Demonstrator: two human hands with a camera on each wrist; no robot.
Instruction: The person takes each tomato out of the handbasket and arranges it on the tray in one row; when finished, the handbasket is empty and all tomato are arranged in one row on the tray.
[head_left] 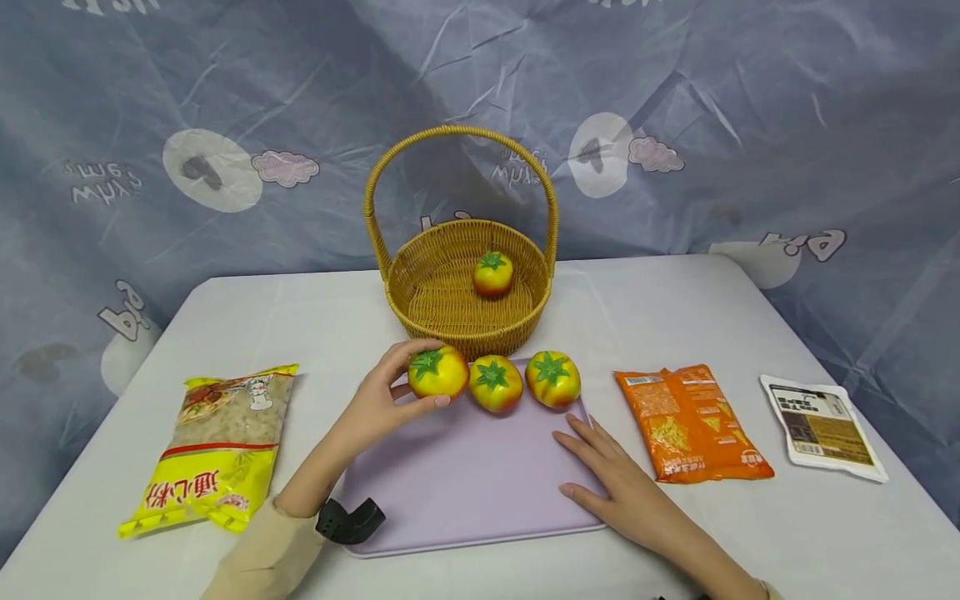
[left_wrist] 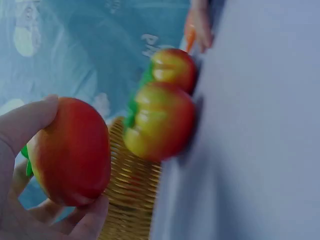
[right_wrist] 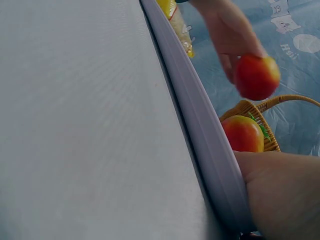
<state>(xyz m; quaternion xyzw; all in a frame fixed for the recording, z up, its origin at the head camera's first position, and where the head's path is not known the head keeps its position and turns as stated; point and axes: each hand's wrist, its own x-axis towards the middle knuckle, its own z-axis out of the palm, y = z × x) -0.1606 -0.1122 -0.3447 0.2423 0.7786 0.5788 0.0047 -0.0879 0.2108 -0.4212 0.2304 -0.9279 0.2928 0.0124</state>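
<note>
My left hand grips a yellow-red toy tomato with a green leafy top, thumb on one side and fingers on the other. In the left wrist view that tomato is held up off the tray. Two like tomatoes, one in the middle and one on the right, sit at the far edge of the lilac tray. My right hand rests at the tray's right edge, fingers extended, holding nothing. Another tomato lies inside the wicker basket behind the tray.
A yellow pasta bag lies left of the tray. To the right are an orange snack bag and a white-and-brown pouch. The basket's tall handle arches upward, with a grey-blue patterned cloth behind the table.
</note>
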